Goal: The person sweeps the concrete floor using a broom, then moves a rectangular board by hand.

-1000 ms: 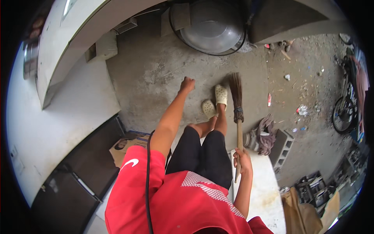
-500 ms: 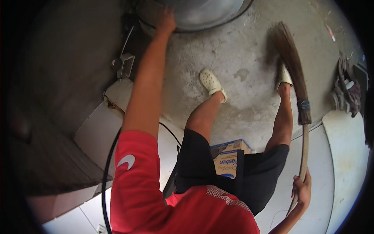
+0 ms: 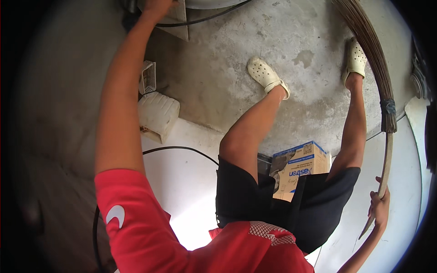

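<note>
My right hand (image 3: 380, 207) is wrapped round the wooden handle of a stick broom (image 3: 369, 43) at the lower right. The broom's long brown bristles point up and away, passing close to my right clog (image 3: 355, 59); their tips are cut off by the top edge. My left arm stretches far forward, and my left hand (image 3: 157, 6) is at the top edge beside a pale upright panel (image 3: 177, 31). Most of its fingers are out of view, so its grip does not show. Near it are a black hose (image 3: 207, 20) and the rim of a pale round tub (image 3: 211, 3).
A cardboard box (image 3: 298, 168) stands between my legs. Left of my feet sit a white plastic container (image 3: 159, 111) and a small white basket (image 3: 148, 77). A black cable (image 3: 182, 148) curves near my left side. Dark objects (image 3: 419, 77) lie at the far right.
My left hand has moved left and farther forward, from the tub's rim to the panel. The view has shifted, so the tub has slid up nearly out of sight. My right hand still grips the broom.
</note>
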Demonstrator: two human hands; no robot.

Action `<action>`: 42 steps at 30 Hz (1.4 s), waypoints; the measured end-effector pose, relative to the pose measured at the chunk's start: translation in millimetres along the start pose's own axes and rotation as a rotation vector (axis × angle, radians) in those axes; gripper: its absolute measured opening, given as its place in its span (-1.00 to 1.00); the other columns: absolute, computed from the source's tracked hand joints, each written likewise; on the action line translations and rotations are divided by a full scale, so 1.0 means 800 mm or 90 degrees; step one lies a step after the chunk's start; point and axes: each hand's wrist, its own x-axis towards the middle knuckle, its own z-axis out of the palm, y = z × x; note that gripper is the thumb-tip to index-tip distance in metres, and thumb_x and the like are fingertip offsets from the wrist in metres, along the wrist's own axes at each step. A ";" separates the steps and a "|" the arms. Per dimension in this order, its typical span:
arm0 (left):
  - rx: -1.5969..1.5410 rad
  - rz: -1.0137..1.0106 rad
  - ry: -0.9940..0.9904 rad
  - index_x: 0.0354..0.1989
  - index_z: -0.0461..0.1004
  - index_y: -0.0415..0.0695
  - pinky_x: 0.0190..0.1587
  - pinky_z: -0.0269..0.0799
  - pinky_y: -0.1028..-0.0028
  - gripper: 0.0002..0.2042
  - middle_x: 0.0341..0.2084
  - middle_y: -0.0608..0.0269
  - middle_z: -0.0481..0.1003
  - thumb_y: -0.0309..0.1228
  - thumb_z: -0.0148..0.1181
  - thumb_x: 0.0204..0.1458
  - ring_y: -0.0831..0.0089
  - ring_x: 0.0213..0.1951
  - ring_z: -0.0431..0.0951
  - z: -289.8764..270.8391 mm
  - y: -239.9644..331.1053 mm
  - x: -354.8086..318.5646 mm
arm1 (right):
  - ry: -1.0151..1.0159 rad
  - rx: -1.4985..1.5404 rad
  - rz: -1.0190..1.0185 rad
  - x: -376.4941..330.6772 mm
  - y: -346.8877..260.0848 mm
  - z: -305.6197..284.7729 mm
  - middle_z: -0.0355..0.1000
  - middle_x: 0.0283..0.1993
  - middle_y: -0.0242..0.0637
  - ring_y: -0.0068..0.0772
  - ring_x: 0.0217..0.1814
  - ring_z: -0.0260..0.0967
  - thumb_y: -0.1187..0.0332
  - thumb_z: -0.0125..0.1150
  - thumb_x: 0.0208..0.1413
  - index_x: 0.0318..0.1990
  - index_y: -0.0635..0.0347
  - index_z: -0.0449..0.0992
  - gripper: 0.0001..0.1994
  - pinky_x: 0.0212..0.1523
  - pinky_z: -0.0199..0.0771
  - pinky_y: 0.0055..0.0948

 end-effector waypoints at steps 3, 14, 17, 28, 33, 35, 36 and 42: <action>-0.053 0.061 -0.060 -0.14 0.37 -0.01 0.17 0.03 0.11 -0.68 -0.04 0.19 0.27 -0.38 0.19 -0.14 0.26 0.08 0.19 0.015 -0.028 -0.021 | 0.005 0.003 0.007 0.001 0.002 -0.003 0.07 -0.75 -0.48 -0.60 -0.89 -0.01 0.57 -0.13 -0.07 0.08 0.26 0.19 -0.54 -0.89 0.05 -0.58; -0.167 0.112 0.102 -0.45 0.41 -0.10 -0.23 0.24 0.30 -0.81 -0.50 0.31 0.41 -0.44 0.27 -0.27 0.32 -0.32 0.44 0.046 -0.074 -0.169 | 0.041 0.012 -0.088 0.022 0.027 0.035 0.12 -0.65 -0.43 -0.59 -0.80 0.08 0.58 -0.07 -0.12 0.18 0.18 0.12 -0.42 -0.79 0.14 -0.59; -0.174 0.076 0.160 -0.42 0.45 -0.08 -0.23 0.24 0.30 -0.80 -0.49 0.32 0.41 -0.42 0.29 -0.28 0.32 -0.32 0.44 0.054 -0.068 -0.176 | 0.119 0.031 -0.130 0.023 0.034 0.051 0.10 -0.66 -0.47 -0.64 -0.77 0.04 0.52 -0.01 -0.06 0.23 0.08 0.09 -0.40 -0.76 0.10 -0.61; -0.253 0.027 0.205 -0.45 0.47 -0.15 -0.25 0.37 0.28 -0.82 -0.46 0.23 0.43 -0.54 0.27 -0.31 0.21 -0.31 0.45 0.058 -0.054 -0.235 | 0.093 0.051 -0.053 0.008 0.028 0.092 0.02 -0.75 -0.57 -0.71 -0.82 -0.08 0.22 0.03 0.10 0.13 0.08 0.21 -0.57 -0.83 -0.03 -0.62; -0.110 0.130 0.251 -0.45 0.42 -0.13 -0.29 0.38 0.25 -0.86 -0.45 0.19 0.42 -0.55 0.19 -0.24 0.15 -0.32 0.45 0.039 -0.063 -0.236 | 0.078 0.068 -0.065 0.007 0.037 0.089 0.01 -0.75 -0.59 -0.72 -0.82 -0.08 0.18 0.04 0.10 0.06 0.07 0.24 -0.60 -0.84 -0.03 -0.64; -0.097 0.128 0.225 -0.43 0.40 -0.13 -0.30 0.38 0.24 -0.85 -0.43 0.18 0.42 -0.57 0.16 -0.23 0.14 -0.33 0.45 0.027 -0.067 -0.235 | 0.067 0.081 -0.048 0.009 0.040 0.082 0.01 -0.75 -0.60 -0.72 -0.82 -0.08 0.16 0.04 0.10 0.02 0.07 0.26 -0.63 -0.84 -0.04 -0.64; -0.081 0.122 0.184 -0.42 0.39 -0.14 -0.31 0.39 0.23 -0.84 -0.41 0.17 0.42 -0.59 0.14 -0.23 0.13 -0.34 0.46 0.021 -0.068 -0.235 | 0.067 0.079 -0.055 0.010 0.041 0.077 0.01 -0.75 -0.61 -0.73 -0.82 -0.07 0.14 0.05 0.10 -0.01 0.08 0.27 -0.64 -0.84 -0.03 -0.64; -0.087 0.044 0.149 -0.29 0.35 -0.16 -0.28 0.39 0.16 -0.82 -0.37 0.09 0.42 -0.56 0.05 -0.12 0.02 -0.33 0.45 -0.016 -0.064 -0.238 | 0.054 0.075 -0.092 0.016 0.052 0.059 0.01 -0.75 -0.62 -0.74 -0.81 -0.07 0.08 0.06 0.09 -0.03 0.07 0.29 -0.63 -0.83 -0.03 -0.65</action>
